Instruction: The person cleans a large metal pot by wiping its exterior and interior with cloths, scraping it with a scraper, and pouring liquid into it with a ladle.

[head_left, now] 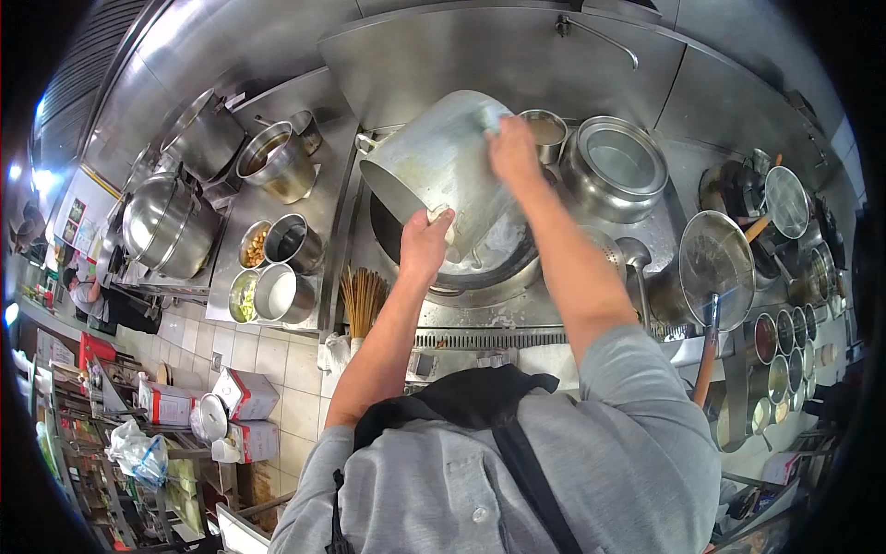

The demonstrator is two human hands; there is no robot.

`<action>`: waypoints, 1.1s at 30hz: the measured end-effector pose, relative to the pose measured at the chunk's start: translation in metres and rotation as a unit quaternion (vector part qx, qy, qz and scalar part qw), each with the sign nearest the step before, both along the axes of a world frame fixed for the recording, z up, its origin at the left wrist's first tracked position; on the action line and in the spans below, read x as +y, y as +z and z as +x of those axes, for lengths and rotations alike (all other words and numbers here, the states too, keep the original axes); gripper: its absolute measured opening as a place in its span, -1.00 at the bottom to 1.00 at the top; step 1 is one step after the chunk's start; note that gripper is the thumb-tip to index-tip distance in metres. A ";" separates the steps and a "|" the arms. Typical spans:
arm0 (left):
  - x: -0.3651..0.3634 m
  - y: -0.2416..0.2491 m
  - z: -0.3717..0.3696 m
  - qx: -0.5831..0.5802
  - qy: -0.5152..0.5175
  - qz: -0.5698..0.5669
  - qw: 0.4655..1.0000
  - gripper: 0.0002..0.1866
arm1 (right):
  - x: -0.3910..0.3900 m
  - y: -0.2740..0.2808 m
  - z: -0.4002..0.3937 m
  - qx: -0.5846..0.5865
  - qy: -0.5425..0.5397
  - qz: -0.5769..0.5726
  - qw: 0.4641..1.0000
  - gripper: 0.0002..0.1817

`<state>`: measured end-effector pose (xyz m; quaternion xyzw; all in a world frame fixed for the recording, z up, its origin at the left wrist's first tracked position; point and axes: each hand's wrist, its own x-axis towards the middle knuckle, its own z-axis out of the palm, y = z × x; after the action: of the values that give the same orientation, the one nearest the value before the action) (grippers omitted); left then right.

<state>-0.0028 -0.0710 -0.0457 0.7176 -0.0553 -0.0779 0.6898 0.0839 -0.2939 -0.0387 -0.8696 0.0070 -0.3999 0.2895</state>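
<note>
A large, dull metal stockpot (pixel 443 152) is tilted on its side over a wide wok (pixel 384 231) on the range. My left hand (pixel 425 244) is closed on the pot's near handle (pixel 451 245); a small pale item by the thumb cannot be made out. On the pot's outer wall, toward its base, my right hand (pixel 513 152) presses a pale blue-green scrubbing pad (pixel 489 115). That hand is slightly blurred, and its fingers are partly hidden. Whitish suds or water show in the wok under the pot.
A lidded steel pot (pixel 616 166) stands right of the wok, beside a ladle (pixel 635 254). A bamboo brush (pixel 363 295) stands at the front left. Steel containers (pixel 279 166) line the left counter. A strainer (pixel 716 268) hangs right. A faucet (pixel 604 37) projects behind.
</note>
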 end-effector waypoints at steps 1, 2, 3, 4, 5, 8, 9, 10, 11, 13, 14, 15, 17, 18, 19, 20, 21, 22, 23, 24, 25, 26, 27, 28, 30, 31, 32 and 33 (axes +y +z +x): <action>0.000 0.000 0.002 0.005 -0.002 0.027 1.000 -0.79 | 0.018 -0.007 -0.001 -0.009 0.012 -0.001 1.000 -0.73; 0.000 -0.005 0.000 -0.004 -0.002 -0.012 1.000 -0.78 | 0.053 -0.010 -0.027 -0.060 0.081 0.014 0.995 -0.72; 0.000 -0.011 0.000 -0.014 -0.002 -0.050 0.999 -0.77 | 0.067 -0.009 -0.044 -0.072 0.105 0.000 0.992 -0.72; -0.001 -0.011 0.001 -0.026 -0.004 -0.088 0.996 -0.76 | 0.075 -0.006 -0.055 -0.086 0.128 -0.014 0.988 -0.72; 0.000 -0.012 0.000 -0.029 -0.001 -0.061 0.998 -0.76 | 0.080 -0.008 -0.064 -0.096 0.151 -0.026 0.984 -0.72; 0.000 -0.008 0.004 -0.030 0.001 0.008 1.000 -0.74 | -0.012 0.006 -0.011 0.025 -0.019 0.044 0.999 -0.73; 0.002 -0.015 0.011 -0.023 -0.002 0.027 0.999 -0.74 | -0.008 0.001 -0.009 0.011 -0.024 0.047 0.999 -0.73; 0.003 -0.015 0.012 -0.015 -0.005 0.048 0.999 -0.73 | 0.003 -0.004 -0.009 -0.002 -0.029 0.052 0.998 -0.74; 0.003 -0.017 0.014 -0.004 -0.013 0.029 0.999 -0.73 | 0.014 -0.009 -0.009 -0.017 -0.034 0.055 0.998 -0.74; 0.003 -0.010 0.011 0.019 -0.028 -0.008 0.999 -0.73 | 0.062 -0.017 -0.047 -0.047 0.065 0.029 0.996 -0.75; 0.001 -0.005 0.009 0.005 -0.018 -0.032 0.999 -0.73 | 0.079 -0.008 -0.070 -0.060 0.110 0.017 0.992 -0.75; -0.003 0.001 0.003 -0.007 -0.008 -0.054 0.998 -0.73 | 0.086 -0.004 -0.081 -0.071 0.154 0.007 0.986 -0.75; -0.003 0.000 -0.003 -0.018 -0.004 -0.041 0.999 -0.73 | 0.029 -0.019 -0.040 -0.081 0.073 -0.048 0.993 -0.70; 0.000 -0.003 0.001 -0.022 -0.007 -0.010 1.000 -0.73 | -0.010 -0.028 -0.008 -0.062 -0.008 -0.069 0.996 -0.71; 0.003 -0.007 0.006 -0.027 -0.009 0.020 0.999 -0.73 | -0.043 -0.008 -0.002 0.039 -0.088 -0.063 0.993 -0.72; 0.007 -0.017 0.011 -0.017 -0.016 0.032 0.999 -0.74 | -0.080 -0.004 0.012 0.069 -0.082 0.066 0.992 -0.70; 0.010 -0.029 0.020 -0.007 -0.025 0.043 0.999 -0.75 | -0.087 0.020 -0.002 0.069 -0.160 0.065 0.983 -0.69; 0.009 -0.026 0.023 0.001 -0.032 0.053 0.998 -0.74 | -0.099 0.024 0.000 0.029 -0.167 0.081 0.982 -0.75; 0.009 -0.025 0.024 0.004 -0.032 0.058 0.998 -0.74 | -0.102 0.022 0.002 0.002 -0.177 0.033 0.984 -0.77; 0.008 -0.010 0.016 0.009 -0.031 0.065 0.997 -0.75 | -0.096 0.025 -0.005 -0.022 -0.184 -0.014 0.982 -0.78; 0.009 -0.002 0.008 0.016 -0.031 0.075 0.997 -0.75 | -0.089 0.023 -0.011 -0.045 -0.193 -0.058 0.978 -0.79; 0.007 0.001 0.004 0.015 -0.027 0.046 0.998 -0.76 | -0.081 0.009 -0.008 -0.037 -0.180 -0.109 0.977 -0.81; 0.004 0.004 0.002 0.012 -0.024 0.017 0.999 -0.76 | -0.072 -0.019 0.008 -0.070 -0.111 -0.069 0.989 -0.78; 0.002 0.005 0.000 0.010 -0.021 -0.014 1.000 -0.74 | -0.042 -0.035 0.007 -0.105 -0.122 -0.080 0.984 -0.71; 0.003 -0.003 0.007 0.016 -0.030 -0.014 0.999 -0.76 | 0.019 -0.036 -0.023 -0.129 -0.030 -0.027 0.991 -0.62; 0.004 -0.006 0.010 0.018 -0.033 -0.015 0.999 -0.77 | 0.031 -0.030 -0.037 -0.110 0.013 -0.031 0.993 -0.61; 0.003 -0.006 0.010 0.015 -0.032 -0.014 0.999 -0.78 | 0.041 -0.017 -0.053 -0.091 0.056 -0.035 0.994 -0.60; 0.004 -0.006 0.009 0.015 -0.032 -0.012 0.999 -0.79 | 0.046 -0.010 -0.061 -0.071 0.099 -0.036 0.992 -0.59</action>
<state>0.0059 -0.0665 -0.0515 0.7061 -0.0690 -0.1097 0.6961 0.0231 -0.2480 -0.0489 -0.8455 -0.1145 -0.4297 0.2957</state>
